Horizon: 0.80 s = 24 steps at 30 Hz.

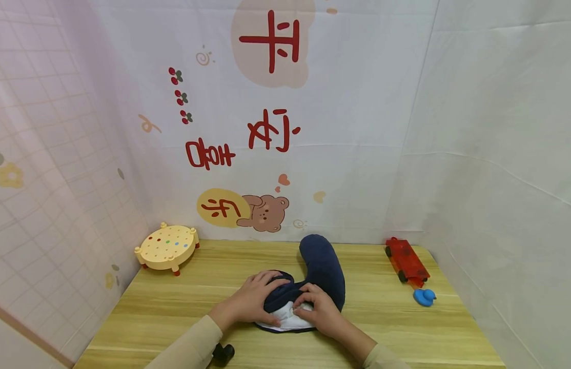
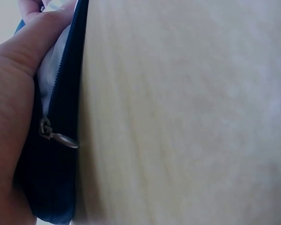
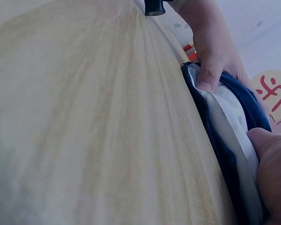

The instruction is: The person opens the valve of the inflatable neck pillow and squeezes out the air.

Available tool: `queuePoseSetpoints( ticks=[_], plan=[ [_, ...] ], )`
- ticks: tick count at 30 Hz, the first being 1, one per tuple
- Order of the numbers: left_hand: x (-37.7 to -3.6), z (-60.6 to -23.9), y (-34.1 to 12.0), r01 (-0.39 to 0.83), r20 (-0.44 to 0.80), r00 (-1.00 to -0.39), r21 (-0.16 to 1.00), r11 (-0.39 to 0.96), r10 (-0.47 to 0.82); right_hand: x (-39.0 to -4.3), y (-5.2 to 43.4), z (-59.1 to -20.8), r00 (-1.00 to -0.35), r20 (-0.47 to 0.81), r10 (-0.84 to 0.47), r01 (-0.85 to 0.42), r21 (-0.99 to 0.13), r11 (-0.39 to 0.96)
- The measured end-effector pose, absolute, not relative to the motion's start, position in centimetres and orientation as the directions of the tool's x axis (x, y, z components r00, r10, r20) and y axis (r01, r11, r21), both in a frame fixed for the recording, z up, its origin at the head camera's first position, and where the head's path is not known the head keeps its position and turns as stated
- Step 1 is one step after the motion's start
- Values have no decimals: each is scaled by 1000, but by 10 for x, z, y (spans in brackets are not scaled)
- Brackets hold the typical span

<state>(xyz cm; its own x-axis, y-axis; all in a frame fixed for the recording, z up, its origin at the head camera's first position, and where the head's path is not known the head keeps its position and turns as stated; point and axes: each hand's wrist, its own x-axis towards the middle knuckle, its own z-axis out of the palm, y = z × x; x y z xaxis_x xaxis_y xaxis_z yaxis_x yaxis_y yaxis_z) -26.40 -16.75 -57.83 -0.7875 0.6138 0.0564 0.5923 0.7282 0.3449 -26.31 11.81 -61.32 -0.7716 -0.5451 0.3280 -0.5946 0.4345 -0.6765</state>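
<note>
Plainly, the red characters 平, 安, 喜 and 乐 (image 1: 271,41) ran sideways down the white cloth (image 1: 359,102) behind the table (image 1: 382,328). A dotted yellow stand (image 1: 167,247) stood at the far left; at right sat a red car (image 1: 407,260), a blue duck (image 1: 424,297) just beside it. A black object (image 1: 223,354) was partly hidden by the left sleeve (image 1: 188,343). The navy pillow (image 1: 326,266) lay mid-table under both hands, its zip (image 2: 58,86) open on a white lining (image 1: 287,319). The left hand's (image 1: 253,297) grip held the pillow, thumb on the lining; the right hand's (image 1: 326,312) grip was narrow, pinching the lining.
</note>
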Motion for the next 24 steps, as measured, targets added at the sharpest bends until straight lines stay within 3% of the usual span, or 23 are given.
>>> queuePoseSetpoints(
  ticks=[24],
  plan=[
    [-264,-577,-167,607,51,-778,316,729,626,-262,118,-614,-768,353,-535,-597,-698,395]
  ],
)
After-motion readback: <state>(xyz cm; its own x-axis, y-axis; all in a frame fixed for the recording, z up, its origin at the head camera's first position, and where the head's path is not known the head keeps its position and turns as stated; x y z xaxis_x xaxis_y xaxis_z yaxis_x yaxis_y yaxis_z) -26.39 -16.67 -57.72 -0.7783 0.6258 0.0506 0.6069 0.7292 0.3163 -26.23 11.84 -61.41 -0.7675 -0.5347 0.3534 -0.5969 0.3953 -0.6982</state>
